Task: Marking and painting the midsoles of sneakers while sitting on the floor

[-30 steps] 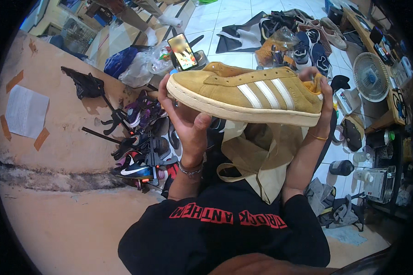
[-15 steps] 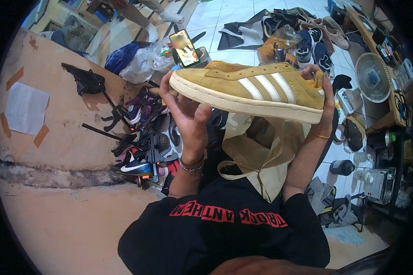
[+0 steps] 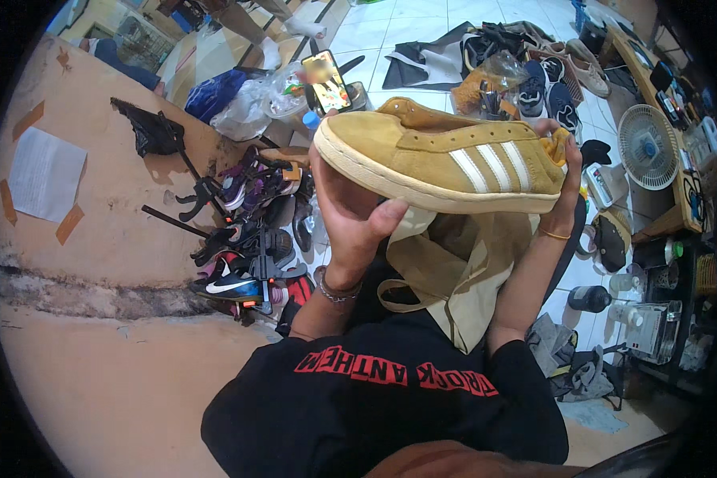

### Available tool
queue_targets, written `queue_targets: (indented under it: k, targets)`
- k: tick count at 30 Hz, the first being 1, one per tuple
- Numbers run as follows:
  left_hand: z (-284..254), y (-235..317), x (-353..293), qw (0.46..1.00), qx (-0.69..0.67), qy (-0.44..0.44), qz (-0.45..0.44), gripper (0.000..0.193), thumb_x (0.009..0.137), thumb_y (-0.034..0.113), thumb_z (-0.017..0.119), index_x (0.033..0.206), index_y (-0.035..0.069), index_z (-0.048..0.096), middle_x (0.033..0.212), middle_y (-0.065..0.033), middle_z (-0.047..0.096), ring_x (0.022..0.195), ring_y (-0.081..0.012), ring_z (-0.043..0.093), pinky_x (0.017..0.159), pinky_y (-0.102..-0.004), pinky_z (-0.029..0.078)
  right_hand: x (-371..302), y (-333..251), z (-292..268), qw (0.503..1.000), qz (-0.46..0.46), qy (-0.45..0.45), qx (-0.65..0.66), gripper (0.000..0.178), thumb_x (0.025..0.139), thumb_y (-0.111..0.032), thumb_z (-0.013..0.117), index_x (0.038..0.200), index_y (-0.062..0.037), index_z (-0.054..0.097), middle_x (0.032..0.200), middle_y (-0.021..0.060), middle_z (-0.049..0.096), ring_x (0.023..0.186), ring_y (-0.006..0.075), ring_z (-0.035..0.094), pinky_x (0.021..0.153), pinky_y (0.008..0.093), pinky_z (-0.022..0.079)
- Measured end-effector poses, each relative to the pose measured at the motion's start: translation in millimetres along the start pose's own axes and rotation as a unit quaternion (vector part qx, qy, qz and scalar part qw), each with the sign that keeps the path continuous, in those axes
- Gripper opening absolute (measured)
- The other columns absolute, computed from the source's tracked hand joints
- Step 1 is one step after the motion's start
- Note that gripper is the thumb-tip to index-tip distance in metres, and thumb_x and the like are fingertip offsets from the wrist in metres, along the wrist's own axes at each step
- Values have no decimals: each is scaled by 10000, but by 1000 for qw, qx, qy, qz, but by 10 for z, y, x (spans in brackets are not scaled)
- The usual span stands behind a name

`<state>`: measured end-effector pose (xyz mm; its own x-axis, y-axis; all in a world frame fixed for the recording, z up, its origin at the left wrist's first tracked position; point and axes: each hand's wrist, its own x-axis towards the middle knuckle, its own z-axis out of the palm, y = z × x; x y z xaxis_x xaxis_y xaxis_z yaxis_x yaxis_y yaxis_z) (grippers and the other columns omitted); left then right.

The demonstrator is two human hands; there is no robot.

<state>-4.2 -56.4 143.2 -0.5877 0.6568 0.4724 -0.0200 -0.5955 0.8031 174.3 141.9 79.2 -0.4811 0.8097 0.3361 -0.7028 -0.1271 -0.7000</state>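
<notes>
A mustard-yellow suede sneaker with three white side stripes and a cream sole is held up in front of me, its toe to the left. No laces run through its eyelets. My left hand grips the toe end, with the thumb under the sole and the fingers hidden behind. At the heel, my right hand is closed around the back, with fingertips showing above the collar. Below the shoe, a beige cloth apron lies over my lap.
Several shoes are piled at the left by a wall with a taped paper sheet. A phone stands on a holder beyond the sneaker. At the right are a white fan, a dark bottle and more footwear.
The sneaker's toe end has shifted right and turned slightly toward me, showing more of its top. My left hand has moved right with it, while my right hand stays at the heel.
</notes>
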Motion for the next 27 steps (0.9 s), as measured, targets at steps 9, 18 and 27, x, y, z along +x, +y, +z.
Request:
queue_targets:
  k: [9, 18, 27]
  targets:
    - [131, 65, -29, 997, 33, -57, 41, 1179, 567, 118, 891, 1481, 39, 150, 1437, -171, 348, 1304, -280, 424, 1095, -417, 374, 111, 113, -70, 993, 65, 85, -48, 461, 1024, -428, 408, 1109, -12, 586, 1063, 78, 632, 988, 168, 617, 901, 305, 494]
    - [93, 10, -7, 964, 135, -181, 140, 1201, 553, 194, 932, 1470, 23, 175, 1478, -190, 306, 1330, -286, 402, 1105, -421, 370, 141, 197, -48, 988, 127, 58, -72, 517, 1039, -452, 346, 1166, -10, 583, 1069, 101, 640, 968, 169, 632, 874, 308, 521]
    - [106, -43, -8, 945, 150, -225, 183, 1191, 530, 186, 944, 1460, 42, 214, 1453, -210, 344, 1334, -310, 399, 1111, -432, 341, 146, 229, -53, 988, 63, 122, -63, 398, 1004, -364, 470, 1126, -10, 604, 1033, 117, 666, 939, 182, 652, 833, 297, 518]
